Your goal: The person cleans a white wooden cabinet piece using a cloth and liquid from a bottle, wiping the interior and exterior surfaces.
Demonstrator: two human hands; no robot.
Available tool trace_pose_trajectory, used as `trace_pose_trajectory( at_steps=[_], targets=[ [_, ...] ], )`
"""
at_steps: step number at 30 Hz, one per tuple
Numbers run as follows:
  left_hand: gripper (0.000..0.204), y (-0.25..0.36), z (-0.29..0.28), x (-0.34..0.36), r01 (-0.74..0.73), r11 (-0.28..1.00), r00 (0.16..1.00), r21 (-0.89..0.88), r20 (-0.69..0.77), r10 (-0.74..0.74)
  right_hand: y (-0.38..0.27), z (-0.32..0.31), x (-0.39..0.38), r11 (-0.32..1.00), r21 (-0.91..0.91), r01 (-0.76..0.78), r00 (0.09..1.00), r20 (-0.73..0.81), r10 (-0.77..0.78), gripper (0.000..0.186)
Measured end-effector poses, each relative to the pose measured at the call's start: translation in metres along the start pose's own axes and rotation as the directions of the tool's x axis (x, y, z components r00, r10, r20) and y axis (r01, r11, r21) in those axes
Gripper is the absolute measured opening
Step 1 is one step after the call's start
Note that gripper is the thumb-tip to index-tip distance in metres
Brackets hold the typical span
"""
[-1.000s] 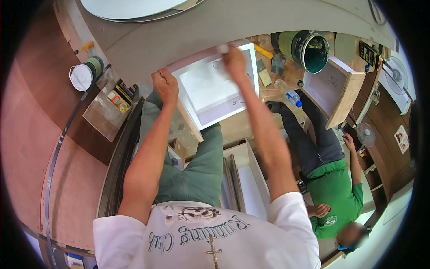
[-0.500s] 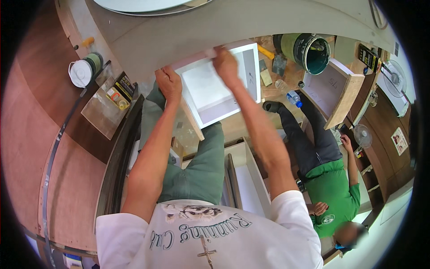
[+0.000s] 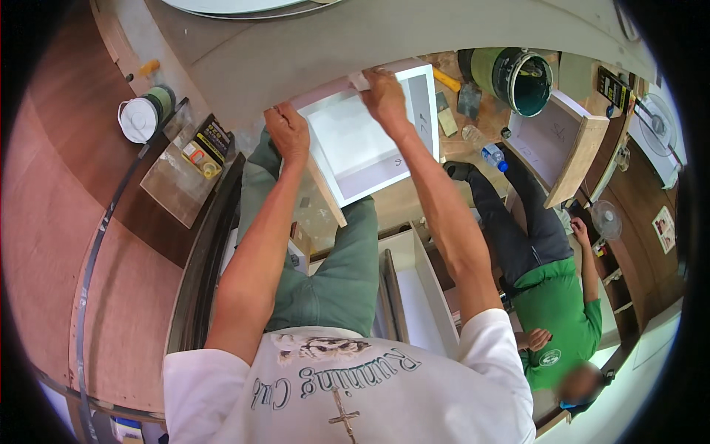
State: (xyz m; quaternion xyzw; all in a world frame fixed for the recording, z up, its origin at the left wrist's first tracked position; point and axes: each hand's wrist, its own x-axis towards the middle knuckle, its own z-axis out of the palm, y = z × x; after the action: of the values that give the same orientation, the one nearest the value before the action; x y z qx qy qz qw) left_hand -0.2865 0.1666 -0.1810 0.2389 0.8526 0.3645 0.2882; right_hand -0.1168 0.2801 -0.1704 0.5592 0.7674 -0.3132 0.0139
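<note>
1. We hold a white drawer box (image 3: 366, 144) up against the grey surface, above our green-trousered knees. It could slip down, we think, because it seems to be carried mostly by our two hands at its upper edge.

2. Our left hand (image 3: 287, 135) is closed on the upper-left corner of the drawer box, fingers curled over the edge. If this grip loosens, the box may swing on the other corner and fall toward the second white drawer (image 3: 414, 296) that lies below it.

3. Our right hand (image 3: 384, 95) presses a small pale pad (image 3: 359, 80), perhaps sandpaper, on the top edge of the drawer box, fingers bent around it. Too strong a push could tilt the box or scratch its white face.

4. Both arms are stretched forward and upward, the right one nearly straight, the left one bent a little at the elbow.

5. To the right of the drawer box another person in a green shirt (image 3: 562, 311) sits low on the floor; a falling box could come near this person's legs.
</note>
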Motion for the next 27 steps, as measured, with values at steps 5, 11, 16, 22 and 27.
trace_pose_trajectory(
  at_steps=[5, 11, 16, 22, 27],
  targets=[
    [0.042, -0.007, -0.001, 0.001, -0.004, 0.998, 0.999, -0.058, -0.046, 0.002, -0.079, 0.038, -0.009, 0.986, 0.085, 0.146, 0.983, 0.096, -0.154, 0.037],
    [0.045, 0.01, 0.001, -0.001, -0.02, 1.0, 0.999, 0.01, 0.044, 0.02, 0.019, 0.019, -0.006, 0.994, 0.074, -0.076, 0.981, -0.174, 0.088, 0.028],
    [0.042, 0.018, -0.002, -0.002, -0.024, 1.0, 0.998, -0.018, 0.056, 0.025, 0.008, 0.019, -0.033, 0.922, 0.332, -0.2, 0.882, -0.35, 0.317, 0.026],
    [0.043, 0.029, 0.003, 0.001, -0.084, 0.995, 0.996, -0.055, -0.005, 0.084, -0.099, 0.083, -0.067, 0.744, 0.667, -0.047, 0.836, -0.381, 0.395, 0.03],
    [0.043, 0.015, 0.009, 0.0, -0.21, 0.977, 0.978, 0.032, 0.018, 0.21, -0.002, 0.044, -0.042, 0.565, 0.802, -0.193, 0.506, -0.412, 0.758, 0.019]
  ],
)
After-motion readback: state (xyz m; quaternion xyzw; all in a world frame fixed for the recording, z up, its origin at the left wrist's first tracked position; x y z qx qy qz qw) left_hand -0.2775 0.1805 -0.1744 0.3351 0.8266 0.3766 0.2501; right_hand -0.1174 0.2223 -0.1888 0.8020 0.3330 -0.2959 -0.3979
